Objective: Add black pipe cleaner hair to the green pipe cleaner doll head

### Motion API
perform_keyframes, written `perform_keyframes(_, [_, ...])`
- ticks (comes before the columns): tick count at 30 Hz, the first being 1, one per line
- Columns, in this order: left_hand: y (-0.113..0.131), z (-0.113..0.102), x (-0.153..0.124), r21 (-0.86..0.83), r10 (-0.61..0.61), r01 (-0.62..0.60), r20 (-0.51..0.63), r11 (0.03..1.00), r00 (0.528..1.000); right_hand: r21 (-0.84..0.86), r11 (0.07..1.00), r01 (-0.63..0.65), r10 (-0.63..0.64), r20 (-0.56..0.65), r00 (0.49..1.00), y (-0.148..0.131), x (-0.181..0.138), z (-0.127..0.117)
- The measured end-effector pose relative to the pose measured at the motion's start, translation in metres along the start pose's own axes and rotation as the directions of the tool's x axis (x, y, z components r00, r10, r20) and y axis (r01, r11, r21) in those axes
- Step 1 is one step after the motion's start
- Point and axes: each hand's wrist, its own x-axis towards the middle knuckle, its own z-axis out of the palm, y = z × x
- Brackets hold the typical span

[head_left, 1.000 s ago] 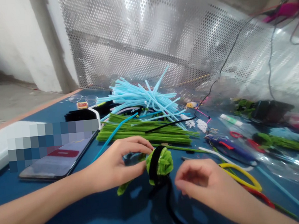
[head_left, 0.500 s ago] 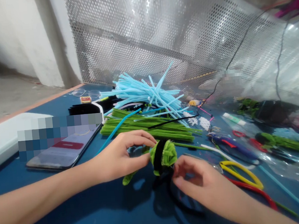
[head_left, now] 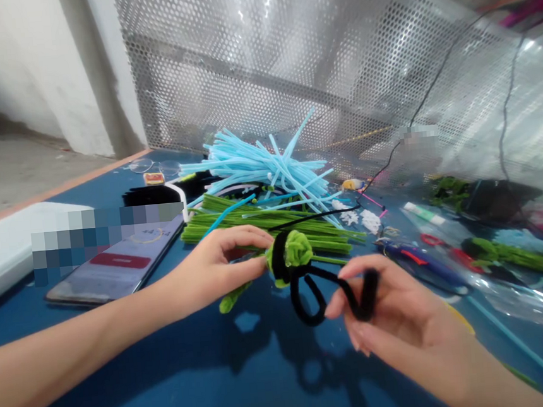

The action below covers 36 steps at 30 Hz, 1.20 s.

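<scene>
My left hand point(head_left: 231, 257) is closed on a small green figure of bent pipe cleaners point(head_left: 299, 248), gripping its left side between thumb and fingers. A black band goes round the figure's middle. From its lower edge a black pipe cleaner point(head_left: 310, 317) comes out, curling into a loop and then running right in a bend. My right hand point(head_left: 405, 318) has its fingers curled about the bent end of that black pipe cleaner; the exact pinch is partly hidden. A green stub point(head_left: 230, 301) sticks out below my left hand.
Behind the hands lie green pipe cleaners point(head_left: 235, 222) and a pile of light blue ones point(head_left: 268, 162). A phone point(head_left: 119, 261) and a white case point(head_left: 13, 245) are at left. Pliers point(head_left: 419, 260) and plastic bags point(head_left: 508, 297) lie at right, before a perforated metal panel point(head_left: 263, 58).
My right hand has moved right and turned palm up, drawing the black pipe cleaner out from the green figure. The figure has risen slightly, still held by my left hand.
</scene>
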Motion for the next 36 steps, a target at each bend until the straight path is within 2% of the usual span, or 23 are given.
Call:
perform_keyframes(3, [0.000,0.001,0.000,-0.003,0.005,-0.005,0.011,1.000,1.000,-0.285,0.945,0.164,-0.203,-0.114,0.973,-0.006,0.002,-0.001])
perform_keyframes(6, [0.000,0.001,0.000,0.027,0.012,-0.013,0.025,1.000,1.000,-0.389,0.893,0.225,-0.309,-0.166,0.936,-0.011,0.010,-0.005])
perform_keyframes(9, [0.002,0.001,-0.001,0.037,0.003,-0.004,0.040,0.999,0.999,-0.492,0.814,0.309,-0.421,-0.134,0.897,-0.017,0.020,-0.010])
perform_keyframes(13, [0.005,0.000,-0.001,0.013,-0.006,0.005,0.065,1.000,0.998,-0.602,0.656,0.455,-0.570,-0.001,0.821,-0.029,0.029,-0.015])
perform_keyframes(18, [0.006,0.001,-0.001,-0.005,0.002,-0.002,0.046,1.000,0.999,-0.637,0.573,0.516,-0.600,0.102,0.793,-0.033,0.032,-0.018])
perform_keyframes(27, [0.002,0.001,0.000,-0.025,0.020,-0.018,0.075,1.000,0.997,-0.718,0.420,0.555,-0.660,0.178,0.730,-0.023,0.030,-0.025])
perform_keyframes(36, [0.002,0.000,-0.001,-0.018,0.021,-0.019,0.085,1.000,0.996,-0.659,0.439,0.610,-0.677,0.204,0.707,-0.028,0.039,-0.022])
